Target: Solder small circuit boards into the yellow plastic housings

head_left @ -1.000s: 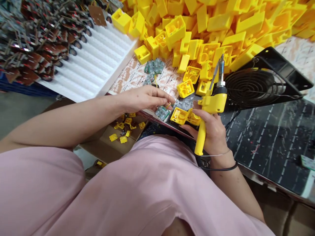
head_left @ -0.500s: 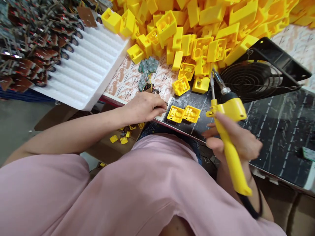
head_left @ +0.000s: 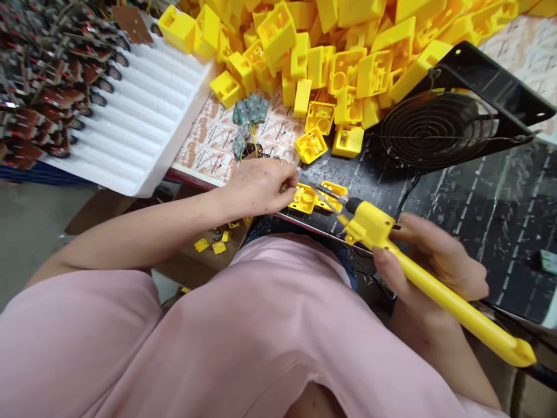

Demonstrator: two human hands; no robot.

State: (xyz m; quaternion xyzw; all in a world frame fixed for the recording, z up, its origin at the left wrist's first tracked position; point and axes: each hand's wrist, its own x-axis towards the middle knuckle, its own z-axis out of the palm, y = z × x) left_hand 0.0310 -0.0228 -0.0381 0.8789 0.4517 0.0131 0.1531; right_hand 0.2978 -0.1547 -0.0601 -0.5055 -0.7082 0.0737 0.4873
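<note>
My right hand point(head_left: 448, 258) is wrapped round a yellow soldering gun point(head_left: 369, 223), its handle slanting down to the right. The metal tip and the thin feed tube beside it reach left over two small open yellow housings. My left hand point(head_left: 263, 184) is closed in a pinch right beside the left housing point(head_left: 303, 199); whatever its fingers hold is hidden. The right housing point(head_left: 334, 191) lies partly behind the gun's tip. Just beyond my left hand are green circuit boards point(head_left: 251, 109) with yellow wires and small black round parts.
A large heap of yellow housings point(head_left: 322, 64) covers the back of the bench. A black fan point(head_left: 435, 128) stands tilted at the right. On the left, a white foam tray point(head_left: 143, 110) carries many brown boards. More yellow pieces point(head_left: 219, 248) lie in a box below the bench edge.
The soldering gun has swung from pointing up and away to pointing left, its tip now over the housings. My left hand stays beside them, its fingers curled a little more.
</note>
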